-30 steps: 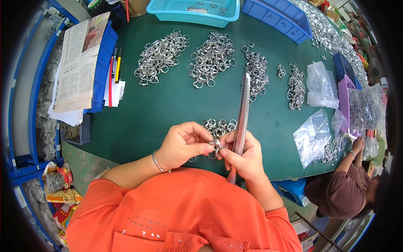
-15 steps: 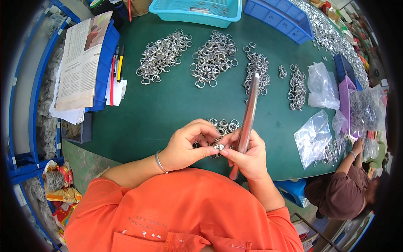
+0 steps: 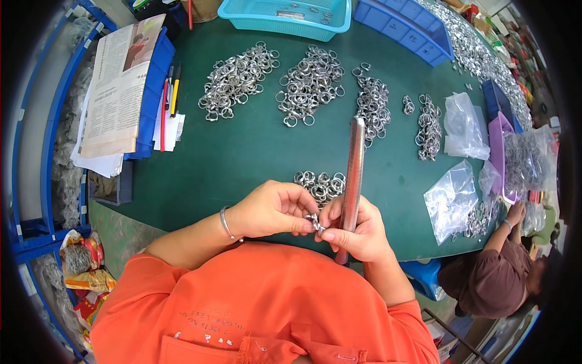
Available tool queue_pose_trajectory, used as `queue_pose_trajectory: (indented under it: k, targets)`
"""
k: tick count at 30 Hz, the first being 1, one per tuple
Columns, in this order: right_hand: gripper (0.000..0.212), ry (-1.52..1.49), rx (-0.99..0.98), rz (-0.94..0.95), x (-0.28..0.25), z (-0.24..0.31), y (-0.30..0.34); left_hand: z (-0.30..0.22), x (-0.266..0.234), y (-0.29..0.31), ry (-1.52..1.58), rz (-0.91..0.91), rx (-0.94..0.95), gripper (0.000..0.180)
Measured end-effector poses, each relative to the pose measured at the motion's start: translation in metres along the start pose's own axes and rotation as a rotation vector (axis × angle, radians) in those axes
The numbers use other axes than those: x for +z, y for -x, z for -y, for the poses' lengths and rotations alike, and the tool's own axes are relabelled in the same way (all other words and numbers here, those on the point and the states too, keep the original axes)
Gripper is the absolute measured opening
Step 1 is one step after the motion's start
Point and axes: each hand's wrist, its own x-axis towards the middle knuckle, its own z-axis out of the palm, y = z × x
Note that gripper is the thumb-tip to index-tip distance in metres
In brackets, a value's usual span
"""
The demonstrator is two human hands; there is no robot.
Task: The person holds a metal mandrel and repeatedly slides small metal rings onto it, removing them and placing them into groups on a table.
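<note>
My left hand pinches a silvery metal ring between thumb and fingers, close to my body. My right hand also has thumb and fingertip at that ring. A ring mandrel, a long tapered metal rod with a reddish sheen, stands up through my right hand's grip. Just beyond the fingers lies a small pile of silvery rings, partly hidden by my hands. Exactly how many rings sit in the fingertips is too small to tell.
Across the green table lie several ring heaps. A turquoise basket and blue bin stand at the back. Newspaper and pens lie left, plastic bags right. A person sits at the right.
Both hands have come slightly nearer my body, uncovering more of the near pile. The mandrel's top has tipped left and lower, and the ring is turned differently in the fingers.
</note>
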Motion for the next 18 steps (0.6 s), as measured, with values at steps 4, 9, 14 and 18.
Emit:
queue_pose_trajectory:
  k: [4, 9, 14, 18]
  targets:
    - [0.025, 0.267, -0.102, 0.009, -0.004, -0.005, 0.000, 0.005, 0.000, 0.000, 0.057, 0.043, -0.073, 0.021]
    - [0.022, 0.585, -0.103, 0.064, 0.000, 0.003, 0.001, 0.021, -0.002, -0.002, 0.096, 0.078, -0.039, 0.020]
    - [0.022, 0.614, -0.120, -0.015, 0.004, 0.002, 0.003, 0.015, 0.000, -0.001, -0.150, 0.054, -0.051, 0.016]
    - [0.022, 0.663, -0.165, -0.055, 0.004, -0.002, 0.003, 0.013, -0.001, -0.001, -0.345, -0.011, 0.066, 0.014]
